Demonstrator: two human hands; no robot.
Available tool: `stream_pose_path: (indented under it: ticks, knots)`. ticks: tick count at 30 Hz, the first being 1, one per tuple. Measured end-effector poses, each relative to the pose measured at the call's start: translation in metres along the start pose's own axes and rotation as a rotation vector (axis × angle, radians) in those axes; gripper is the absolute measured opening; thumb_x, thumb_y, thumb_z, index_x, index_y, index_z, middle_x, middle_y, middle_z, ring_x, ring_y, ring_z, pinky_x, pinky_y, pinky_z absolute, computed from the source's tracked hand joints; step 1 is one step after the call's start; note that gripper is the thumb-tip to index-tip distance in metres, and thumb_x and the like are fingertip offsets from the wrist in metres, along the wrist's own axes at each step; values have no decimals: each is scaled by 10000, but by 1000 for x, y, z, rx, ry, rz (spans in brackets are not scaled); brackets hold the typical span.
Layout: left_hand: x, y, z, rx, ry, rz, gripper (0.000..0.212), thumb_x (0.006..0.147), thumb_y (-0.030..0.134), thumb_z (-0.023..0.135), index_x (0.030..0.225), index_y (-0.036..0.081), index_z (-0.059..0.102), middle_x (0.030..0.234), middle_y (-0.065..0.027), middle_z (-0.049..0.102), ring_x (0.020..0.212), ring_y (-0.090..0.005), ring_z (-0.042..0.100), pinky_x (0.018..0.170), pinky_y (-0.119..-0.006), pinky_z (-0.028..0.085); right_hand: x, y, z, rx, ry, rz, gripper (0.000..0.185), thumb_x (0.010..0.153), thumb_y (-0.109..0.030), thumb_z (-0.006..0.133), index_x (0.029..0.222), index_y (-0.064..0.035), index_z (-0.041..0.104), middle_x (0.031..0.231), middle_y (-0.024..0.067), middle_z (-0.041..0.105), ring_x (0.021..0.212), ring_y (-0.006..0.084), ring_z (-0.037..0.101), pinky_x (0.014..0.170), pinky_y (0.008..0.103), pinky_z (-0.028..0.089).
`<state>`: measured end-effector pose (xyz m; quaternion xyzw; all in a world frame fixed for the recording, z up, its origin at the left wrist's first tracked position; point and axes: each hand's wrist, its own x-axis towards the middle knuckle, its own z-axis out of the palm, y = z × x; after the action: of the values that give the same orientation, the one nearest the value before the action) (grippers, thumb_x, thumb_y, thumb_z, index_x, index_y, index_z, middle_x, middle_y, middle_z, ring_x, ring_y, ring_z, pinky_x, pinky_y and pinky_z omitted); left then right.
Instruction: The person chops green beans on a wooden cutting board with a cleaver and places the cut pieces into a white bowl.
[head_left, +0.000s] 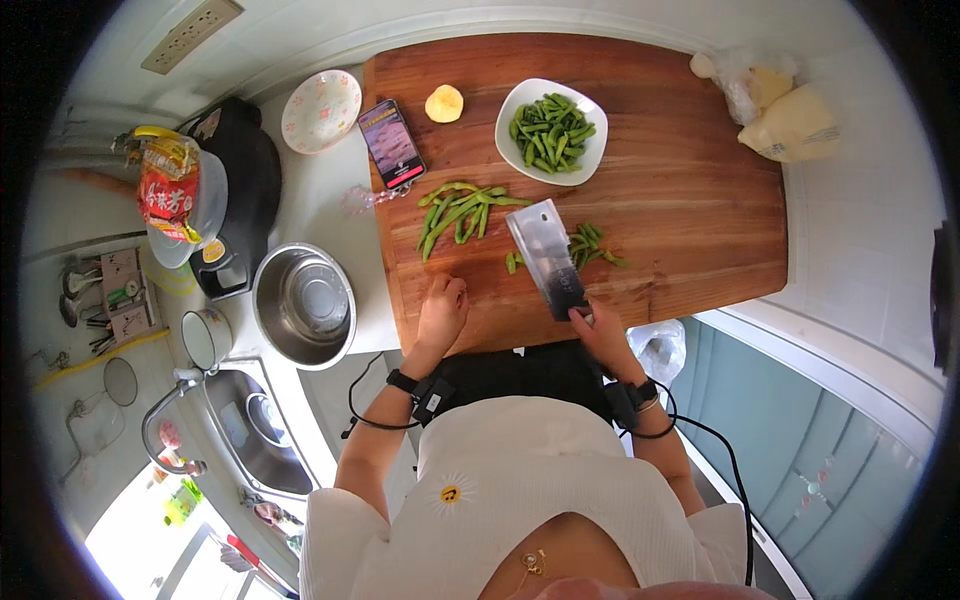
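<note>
My right hand (600, 334) grips the handle of a cleaver (545, 251), whose broad steel blade lies over the wooden cutting board (697, 217). Short cut green bean pieces (587, 241) sit along the blade's right side, and a small piece (511, 262) is at its left. My left hand (444, 304) rests near the board's front edge with its fingers curled in; no object shows in it. Beyond that hand lies a loose pile of whole green beans (465, 214). Farther back, a white square bowl (506, 142) holds many cut green beans (553, 135).
A peeled yellow piece of food (445, 103) and a phone (391, 144) lie on the board. Left of it are a floral plate (321, 112), a steel basin (262, 307), a black appliance (259, 172) and a sink (289, 469). Plastic bags (791, 124) sit at the back right.
</note>
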<state>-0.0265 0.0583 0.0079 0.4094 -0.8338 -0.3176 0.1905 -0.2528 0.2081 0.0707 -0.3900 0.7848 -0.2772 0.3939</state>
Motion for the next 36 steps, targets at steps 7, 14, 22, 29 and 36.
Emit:
stream_pose_path:
  ticks: [7, 14, 22, 29, 36]
  knots:
    - [31, 101, -106, -1267, -358, -365, 137, 770, -52, 595, 902, -20, 590, 855, -105, 582, 711, -171, 587, 610, -258, 499, 1, -8, -1, -1, -187, -18, 260, 831, -173, 574, 1013, 10, 538, 815, 182, 633, 693, 307, 603, 614, 360, 460]
    - [56, 185, -190, -1806, -577, 437, 121, 733, -6, 692, 818, -70, 634, 804, -224, 615, 686, -297, 619, 577, -337, 518, -6, 2, 16, 0, -221, -7, 235, 824, -163, 579, 992, -1, 548, 766, 180, 625, 628, 297, 592, 573, 367, 459]
    - [54, 183, -190, -1759, -506, 609, 151, 805, -6, 604, 924, -97, 599, 896, -220, 615, 810, -337, 613, 684, -382, 499, -5, -3, 14, 4, -224, 20, 244, 831, -184, 571, 1001, -8, 554, 773, 178, 624, 625, 293, 584, 567, 363, 453]
    - [58, 156, -162, -1761, -339, -78, 350, 913, 166, 411, 1127, -97, 501, 1150, -258, 517, 1019, -327, 549, 889, -392, 428, -10, 17, 12, 55, -207, 2, 250, 829, -200, 581, 995, -15, 563, 752, 177, 610, 651, 278, 582, 597, 362, 453]
    - [51, 138, -147, -1744, -145, -320, 260, 847, 167, 436, 945, -53, 535, 964, -223, 574, 813, -302, 572, 733, -349, 460, 4, 41, 11, 15, -277, 91, 407, 755, -222, 640, 1088, -29, 508, 776, 187, 598, 700, 317, 581, 635, 405, 453]
